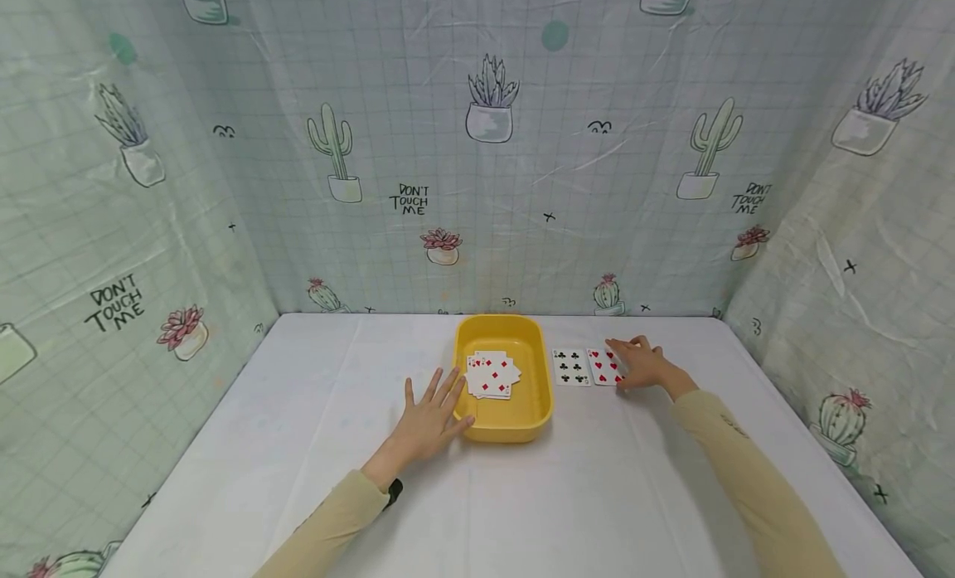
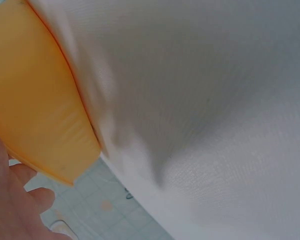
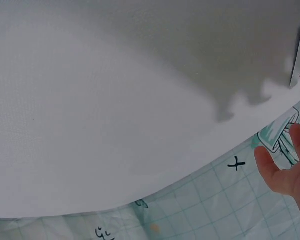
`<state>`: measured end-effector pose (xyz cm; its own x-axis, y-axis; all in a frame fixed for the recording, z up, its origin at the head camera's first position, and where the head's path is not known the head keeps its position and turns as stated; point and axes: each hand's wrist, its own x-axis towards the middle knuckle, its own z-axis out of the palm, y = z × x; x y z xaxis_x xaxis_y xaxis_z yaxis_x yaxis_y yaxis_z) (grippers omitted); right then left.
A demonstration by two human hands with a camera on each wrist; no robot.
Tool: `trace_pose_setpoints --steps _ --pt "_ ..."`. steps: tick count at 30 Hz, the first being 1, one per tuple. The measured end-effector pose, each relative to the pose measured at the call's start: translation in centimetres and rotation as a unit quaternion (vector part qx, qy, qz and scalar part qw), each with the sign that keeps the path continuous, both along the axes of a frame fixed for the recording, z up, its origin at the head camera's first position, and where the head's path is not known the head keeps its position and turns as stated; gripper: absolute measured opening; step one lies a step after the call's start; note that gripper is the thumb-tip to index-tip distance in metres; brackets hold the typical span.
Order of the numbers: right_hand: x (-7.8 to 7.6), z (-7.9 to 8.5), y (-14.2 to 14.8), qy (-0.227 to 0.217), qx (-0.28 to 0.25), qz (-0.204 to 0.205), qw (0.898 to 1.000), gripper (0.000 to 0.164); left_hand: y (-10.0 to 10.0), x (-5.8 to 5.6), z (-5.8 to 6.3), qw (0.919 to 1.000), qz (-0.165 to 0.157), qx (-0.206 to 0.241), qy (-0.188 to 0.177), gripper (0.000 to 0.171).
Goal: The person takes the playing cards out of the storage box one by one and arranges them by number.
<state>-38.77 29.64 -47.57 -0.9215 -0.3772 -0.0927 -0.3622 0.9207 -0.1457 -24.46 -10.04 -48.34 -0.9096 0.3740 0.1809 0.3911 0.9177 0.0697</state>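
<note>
A yellow tray [image 1: 515, 435] stands on the white table, with a small pile of playing cards [image 1: 492, 376] inside, a red diamond card on top. My left hand [image 1: 429, 420] lies against the tray's left side, its fingers spread over the rim. In the left wrist view those fingers [image 2: 40, 197] reach along the yellow wall. Right of the tray lies a six of clubs [image 1: 571, 368]. Beside it is a six of hearts [image 1: 603, 366], which my right hand [image 1: 643, 366] holds at its edges, thumb near the lower corner. The outer fingers [image 3: 299, 142] stand apart in the right wrist view.
The white table [image 1: 358, 478] ends at a back edge just behind the tray. A cloth wall [image 1: 448, 163] with printed cacti rises behind it and on both sides.
</note>
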Motion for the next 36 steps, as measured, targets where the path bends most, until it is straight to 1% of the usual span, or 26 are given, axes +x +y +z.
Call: trace_pose_setpoints --steps 6,10,13,17,18,21,24,25,29,36 --pt "0.7 0.5 -0.1 0.047 0.006 0.015 0.999 0.079 0.0 0.2 0.1 1.0 -0.001 0.002 0.002 0.071" --pt "0.9 0.8 -0.2 0.085 0.017 0.028 0.996 0.073 0.1 0.2 0.2 1.0 -0.001 0.006 -0.003 0.071" --pt "0.9 1.0 -0.4 0.113 0.012 0.038 0.993 0.068 0.1 0.1 0.2 1.0 0.0 0.005 -0.005 0.072" --pt "1.3 1.3 -0.7 0.143 -0.007 0.058 0.988 0.063 0.0 0.1 0.3 1.0 0.001 0.002 -0.008 0.072" --pt "1.4 1.5 -0.9 0.16 -0.008 0.068 0.985 0.062 0.0 0.1 0.3 1.0 0.002 0.001 -0.009 0.072" --pt "1.7 1.9 -1.7 0.177 -0.012 0.081 0.981 0.06 0.0 0.1 0.4 0.9999 0.001 0.001 -0.013 0.072" --pt "1.7 2.2 -2.7 0.182 -0.01 0.081 0.98 0.058 0.0 0.1 0.4 0.9999 0.0 0.004 -0.011 0.072" --pt "1.7 2.2 -3.1 0.171 -0.011 0.075 0.982 0.058 0.0 0.1 0.3 0.9999 -0.001 0.004 -0.01 0.072" --pt "1.5 2.3 -4.4 0.161 0.004 0.072 0.984 0.06 0.0 0.1 0.3 0.9999 -0.005 0.008 -0.005 0.071" --pt "1.9 3.4 -6.8 0.154 -0.001 0.092 0.984 0.063 0.0 0.0 0.2 0.9999 -0.001 0.005 -0.01 0.072"
